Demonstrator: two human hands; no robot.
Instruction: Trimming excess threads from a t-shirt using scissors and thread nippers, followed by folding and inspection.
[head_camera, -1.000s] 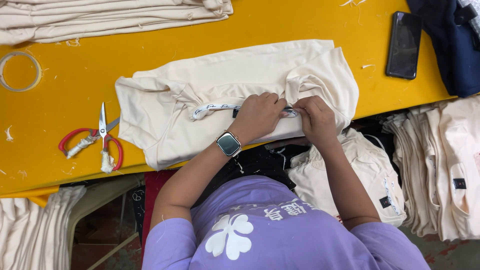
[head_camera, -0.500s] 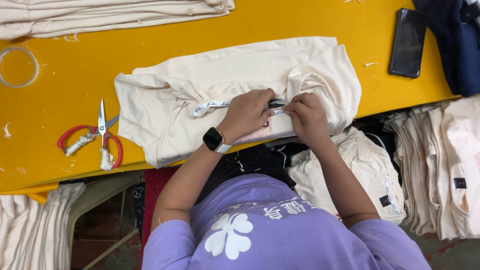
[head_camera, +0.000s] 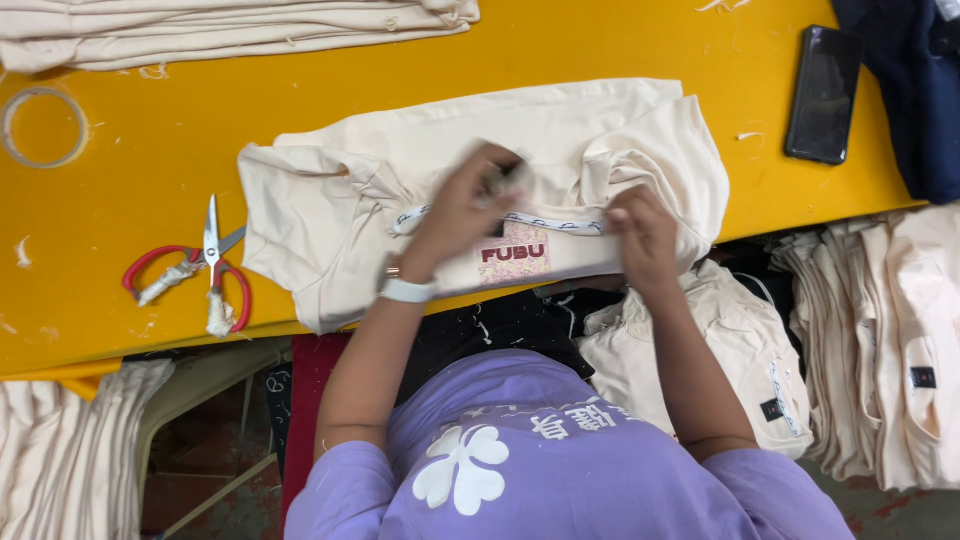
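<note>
Grip first: the left hand (head_camera: 470, 205) is blurred with motion, its fingers pinched together on something small and dark near the neck of the cream cotton garment (head_camera: 480, 150); what that small thing is cannot be told. The right hand (head_camera: 642, 235) presses flat on the cloth with its fingertips bent, pinning a fold at the neckline rather than clasping anything.

Half a second ago both hands sat close together over the printed neck tape (head_camera: 540, 222), hiding what lay beneath. Now they have drawn apart, the left lifting up and away towards the middle of the garment, the right holding its place. That has uncovered a small rectangular woven label with dark red lettering (head_camera: 515, 255), just below the tape and between the two wrists. The white wristband (head_camera: 408, 291) on the left arm has turned as well, so its dark face no longer shows. I judge that the work at the neckline has reached the label itself, with the cloth opened out to show it.

The garment lies spread on the yellow worktop (head_camera: 120, 320), its lower edge hanging over the near side. Red-handled scissors (head_camera: 205, 270) lie well to its left, untouched, with a clear tape ring (head_camera: 45, 127) beyond them. A black phone (head_camera: 822, 95) rests at the far right, apart from the cloth.
</note>
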